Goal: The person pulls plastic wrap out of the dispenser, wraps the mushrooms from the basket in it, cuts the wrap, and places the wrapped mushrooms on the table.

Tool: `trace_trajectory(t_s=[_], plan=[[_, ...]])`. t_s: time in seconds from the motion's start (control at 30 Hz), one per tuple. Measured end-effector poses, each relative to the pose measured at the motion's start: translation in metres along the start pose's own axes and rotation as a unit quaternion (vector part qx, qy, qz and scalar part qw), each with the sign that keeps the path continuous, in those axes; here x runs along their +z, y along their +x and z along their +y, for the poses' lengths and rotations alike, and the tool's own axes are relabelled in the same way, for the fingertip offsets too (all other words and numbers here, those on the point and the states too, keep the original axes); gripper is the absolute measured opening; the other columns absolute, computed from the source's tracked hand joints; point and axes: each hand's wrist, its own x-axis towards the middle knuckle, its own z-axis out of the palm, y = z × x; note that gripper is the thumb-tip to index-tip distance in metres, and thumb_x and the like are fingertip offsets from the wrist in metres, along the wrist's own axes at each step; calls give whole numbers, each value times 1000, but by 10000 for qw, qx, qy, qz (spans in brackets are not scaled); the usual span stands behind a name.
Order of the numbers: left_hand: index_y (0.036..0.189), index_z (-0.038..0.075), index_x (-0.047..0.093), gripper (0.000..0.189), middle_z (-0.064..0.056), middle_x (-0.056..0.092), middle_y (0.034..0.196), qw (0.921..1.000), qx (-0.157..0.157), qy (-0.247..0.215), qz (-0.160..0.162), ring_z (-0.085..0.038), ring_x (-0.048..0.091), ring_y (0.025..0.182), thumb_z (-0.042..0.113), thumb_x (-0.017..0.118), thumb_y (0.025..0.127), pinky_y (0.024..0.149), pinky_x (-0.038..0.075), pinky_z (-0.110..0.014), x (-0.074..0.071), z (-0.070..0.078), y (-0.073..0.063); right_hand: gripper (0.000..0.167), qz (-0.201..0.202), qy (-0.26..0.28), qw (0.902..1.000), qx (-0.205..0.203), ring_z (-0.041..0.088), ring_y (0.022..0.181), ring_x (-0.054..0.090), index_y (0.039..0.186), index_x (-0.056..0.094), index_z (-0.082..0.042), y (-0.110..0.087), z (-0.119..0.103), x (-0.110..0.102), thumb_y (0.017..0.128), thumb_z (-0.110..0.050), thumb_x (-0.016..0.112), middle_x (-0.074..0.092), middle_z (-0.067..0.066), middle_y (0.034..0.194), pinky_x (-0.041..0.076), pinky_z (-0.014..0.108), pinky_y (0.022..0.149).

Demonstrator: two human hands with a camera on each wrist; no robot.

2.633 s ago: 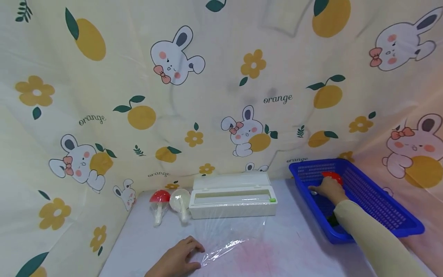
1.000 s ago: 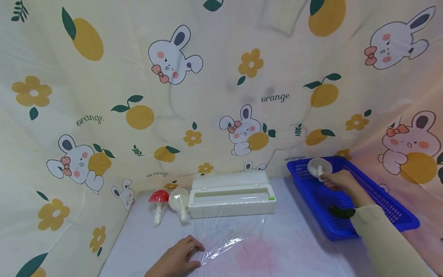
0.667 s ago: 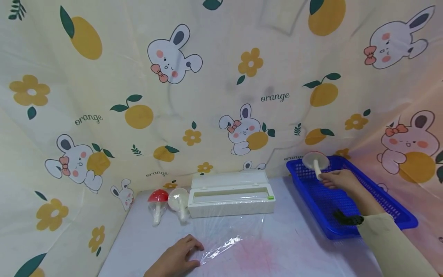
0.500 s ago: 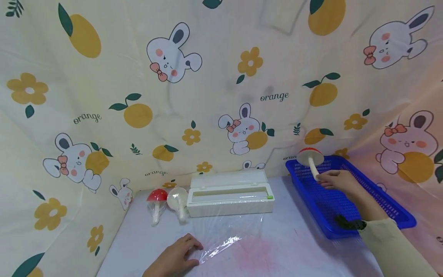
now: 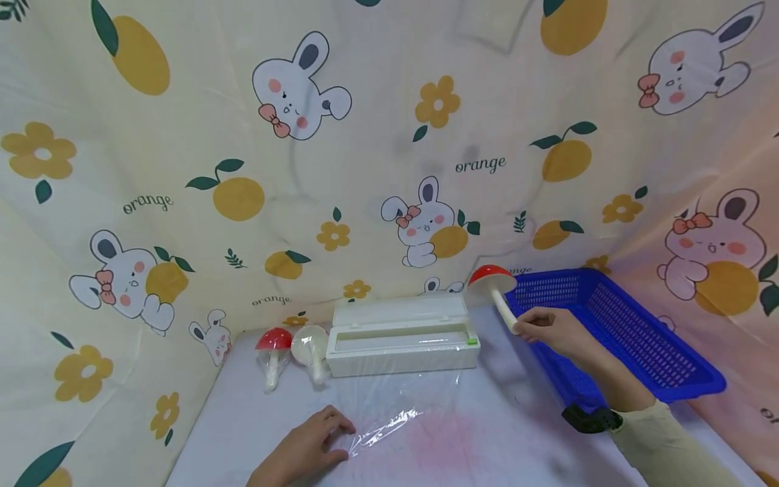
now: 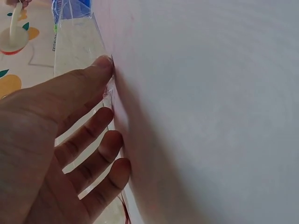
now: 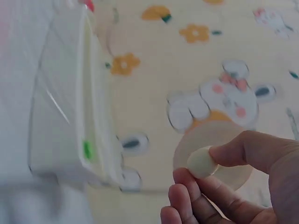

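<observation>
My right hand (image 5: 554,330) pinches a toy mushroom (image 5: 491,276) by the lower end of its white stem, thumb against fingers. Its red cap points up and to the left, raised beside the blue basket. In the right wrist view the round stem end (image 7: 202,163) faces the camera, with the pale cap underside behind. My left hand (image 5: 304,443) rests on the table, fingertips and thumb touching the left corner of a sheet of cling film (image 5: 395,416). This film runs out from a white cling film dispenser (image 5: 402,364), whose lid is raised.
Two film-wrapped mushrooms lie left of the dispenser: one shows its red cap (image 5: 274,338), the other its pale underside (image 5: 309,343). A blue perforated basket (image 5: 645,331) stands at the right, under my right forearm. A printed curtain (image 5: 365,162) closes off the back.
My right hand has lifted the mushroom out of the blue basket and carried it left, turning the cap upward. The left hand has stayed at the film's corner.
</observation>
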Motion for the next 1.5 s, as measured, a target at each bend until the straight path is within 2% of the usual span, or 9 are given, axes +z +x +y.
trace_trajectory(t_s=[0.17,0.27,0.53,0.7,0.87,1.03,1.23,1.4,1.5], plan=[[120,35,70,30,13,60,120,10000,51,62,36,-5,53,93,40,84,94,86,57,-31,0,-2,-1,26,-323,255,9984,-391,21,89,69,113,74,1,1,-7,34,101,-21,77,77,9,98,56,34,79],[120,34,70,30,13,59,120,10000,51,21,50,-5,53,93,39,84,94,85,57,-30,0,-1,-1,19,-548,317,9946,-818,21,90,70,109,75,2,4,-9,56,99,-15,78,76,11,99,58,33,78],[118,36,70,30,14,60,119,9999,-129,-101,26,-7,55,94,39,85,93,93,60,-35,0,0,0,9,-1153,318,9851,-1237,18,86,69,99,77,-5,17,-7,113,95,-12,81,76,4,93,57,33,77],[119,36,71,30,14,60,120,9999,-116,-103,67,-7,56,95,39,86,92,95,60,-36,0,0,0,8,-1342,169,9791,-1518,14,81,68,95,76,-6,27,-5,143,92,-10,82,74,0,87,58,29,74],[120,35,71,32,13,61,121,9999,13,-84,88,-7,56,96,38,86,92,96,60,-35,0,0,1,7,-1320,-136,9748,-1795,8,77,66,92,76,-9,34,4,168,89,-7,83,72,-6,83,58,27,71],[120,36,71,33,13,61,120,9998,-37,-199,66,-7,57,97,37,87,90,98,61,-38,-1,-1,0,10,-1424,-157,9650,-2197,6,76,66,89,76,-9,36,19,184,85,-2,81,72,-7,82,60,28,71],[118,36,70,33,14,61,119,9997,-118,-201,50,-6,58,96,36,88,90,97,61,-37,-1,-2,0,15,-1576,-369,9659,-2019,3,77,63,89,75,-12,33,35,188,81,-1,82,73,-5,83,58,23,70],[108,36,69,24,15,60,114,9999,79,-120,85,-6,56,93,31,87,92,90,61,-31,-1,-4,1,15,-1685,-627,9637,-1976,4,78,62,90,74,-12,30,40,186,82,-1,82,73,1,85,57,23,72],[99,37,70,18,17,59,112,9997,183,-131,46,-4,55,91,34,86,92,86,59,-26,-1,-4,0,14,-1723,-826,9610,-1998,3,77,60,89,74,-11,28,42,185,84,-3,83,71,-3,83,55,23,71]])
